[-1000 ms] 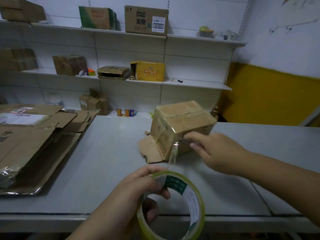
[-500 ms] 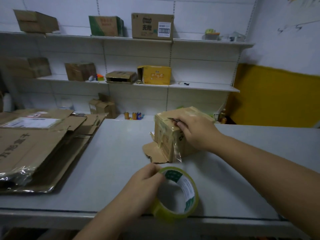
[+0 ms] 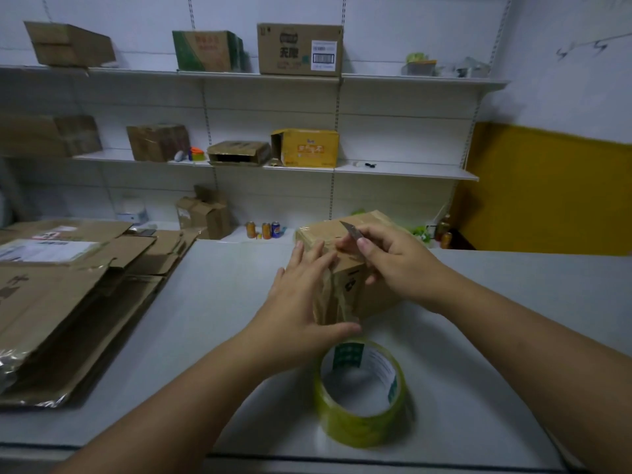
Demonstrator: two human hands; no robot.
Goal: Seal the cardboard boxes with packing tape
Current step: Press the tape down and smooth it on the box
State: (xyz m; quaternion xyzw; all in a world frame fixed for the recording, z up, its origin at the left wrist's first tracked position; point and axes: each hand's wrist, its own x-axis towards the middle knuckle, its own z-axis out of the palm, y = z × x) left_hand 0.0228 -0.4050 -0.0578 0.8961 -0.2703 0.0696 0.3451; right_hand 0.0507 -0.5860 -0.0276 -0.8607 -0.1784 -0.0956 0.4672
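Pressing tape onto the box with my left hand, blade in my right.

My left hand [image 3: 301, 302] lies flat and spread against the near-left side of the cardboard box [image 3: 352, 265], fingers wide, gripping nothing, its palm over the clear strip of tape [image 3: 337, 302] that runs down that face. My right hand [image 3: 393, 261] is curled over the box's top near edge, pinching a small knife [image 3: 350, 229] between thumb and fingers, blade pointing up and left above the lid. The box stands toward the back middle of the counter [image 3: 212, 302], one corner turned to me. The tape roll [image 3: 360, 391] rests on its side near the counter's front edge, just in front of the box and apart from both hands. Flattened cartons [image 3: 68, 295] are stacked along the counter's left end.
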